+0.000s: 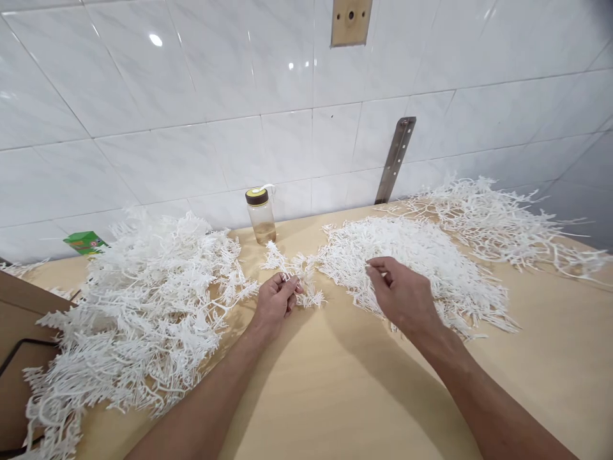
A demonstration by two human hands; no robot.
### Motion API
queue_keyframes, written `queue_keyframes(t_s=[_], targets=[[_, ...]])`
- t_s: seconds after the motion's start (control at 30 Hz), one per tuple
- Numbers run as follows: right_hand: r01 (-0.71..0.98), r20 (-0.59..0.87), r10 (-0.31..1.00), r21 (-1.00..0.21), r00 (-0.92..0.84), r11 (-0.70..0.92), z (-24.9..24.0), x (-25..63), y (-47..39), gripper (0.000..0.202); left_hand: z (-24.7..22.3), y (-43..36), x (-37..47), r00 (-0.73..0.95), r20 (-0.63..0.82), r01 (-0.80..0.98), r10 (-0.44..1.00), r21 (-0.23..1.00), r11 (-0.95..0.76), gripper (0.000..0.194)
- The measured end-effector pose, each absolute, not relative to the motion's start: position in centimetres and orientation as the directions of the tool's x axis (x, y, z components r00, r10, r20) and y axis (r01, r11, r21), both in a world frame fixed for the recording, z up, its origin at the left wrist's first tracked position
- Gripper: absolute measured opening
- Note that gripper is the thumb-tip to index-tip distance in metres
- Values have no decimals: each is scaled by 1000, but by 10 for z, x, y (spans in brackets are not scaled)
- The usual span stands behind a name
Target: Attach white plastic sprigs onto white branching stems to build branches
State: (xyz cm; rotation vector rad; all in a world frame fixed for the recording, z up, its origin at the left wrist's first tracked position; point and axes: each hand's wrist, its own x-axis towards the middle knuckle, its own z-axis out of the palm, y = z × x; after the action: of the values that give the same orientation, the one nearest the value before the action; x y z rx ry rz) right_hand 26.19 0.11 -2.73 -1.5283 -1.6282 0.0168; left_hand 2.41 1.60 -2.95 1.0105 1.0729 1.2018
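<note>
Near the middle of the table, my left hand (276, 300) pinches a white branched plastic sprig (306, 271), whose feathery ends spread beyond the fingers. My right hand (401, 289) is over the front of a pile of small white pieces (397, 243). Its thumb and index finger are bent toward each other, and whether anything is between them is too small to tell. A large heap of white feathery sprigs (153, 300) lies to the left. Longer bare white branches (498, 220) are piled at the back right.
A bottle with a dark and yellow lid (261, 217) stands near the tiled wall (287, 147). A green box (85, 242) is behind the left heap. A brown carton (19, 358) is at the left edge. A metal bracket (396, 160) rises at the back of the wooden table (306, 396).
</note>
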Motion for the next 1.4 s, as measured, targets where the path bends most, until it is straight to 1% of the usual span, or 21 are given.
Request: queue_keyframes(t_s=[0.07,0.1,0.17,0.23,0.3,0.37,0.4,0.47,0.57,0.63,0.73,0.83,0.93,1.0,1.07,1.27,1.4], targets=[[841,647,737,-496,194,214,-25,270,2,20,-29,17,23,62,-110,-217,992,969,121,38],[843,678,705,-490,208,222,-24,270,1,21,-29,17,22,67,-118,-229,991,965,131,38],[809,706,682,-507,192,298,-24,261,-4,22,-30,18,21,73,-129,-254,989,957,144,37],[732,689,720,-530,78,428,-27,244,-9,21,-31,19,20,72,-138,-276,988,949,152,35],[646,624,771,-537,-129,543,-34,225,-15,25,-30,18,19,71,-144,-303,987,940,159,33],[622,558,779,-510,-286,594,-42,207,-19,32,-29,18,19,81,-146,-331,986,929,165,33],[634,532,777,-482,-336,605,-45,200,-20,34,-28,17,19,90,-144,-345,985,924,167,34],[686,483,789,-425,-380,591,-52,191,-19,36,-26,17,18,108,-139,-371,984,913,169,36],[775,419,839,-375,-346,508,-58,185,-14,29,-26,19,18,135,-141,-433,981,882,186,39],[799,400,863,-383,-310,464,-60,185,-10,22,-27,21,16,154,-137,-491,979,849,196,41],[750,416,874,-488,-249,446,-61,189,-4,18,-26,24,13,194,-110,-559,975,804,202,41],[605,394,909,-693,-139,393,-59,195,0,15,-22,25,11,219,-86,-582,972,788,201,45],[376,245,965,-889,-92,262,-55,200,2,22,-21,24,11,207,-82,-566,975,803,188,50],[220,160,980,-958,-122,184,-51,201,1,29,-22,24,11,184,-80,-546,980,821,170,49],[115,116,984,-985,-136,132,-48,202,0,33,-24,25,10,147,-80,-534,986,833,147,49],[-30,57,994,-998,-96,54,-47,201,0,37,-27,26,9,68,-129,-522,989,841,146,46],[-75,22,995,-997,-97,15,-47,202,3,39,-28,20,14,70,-134,-404,988,902,151,43]])
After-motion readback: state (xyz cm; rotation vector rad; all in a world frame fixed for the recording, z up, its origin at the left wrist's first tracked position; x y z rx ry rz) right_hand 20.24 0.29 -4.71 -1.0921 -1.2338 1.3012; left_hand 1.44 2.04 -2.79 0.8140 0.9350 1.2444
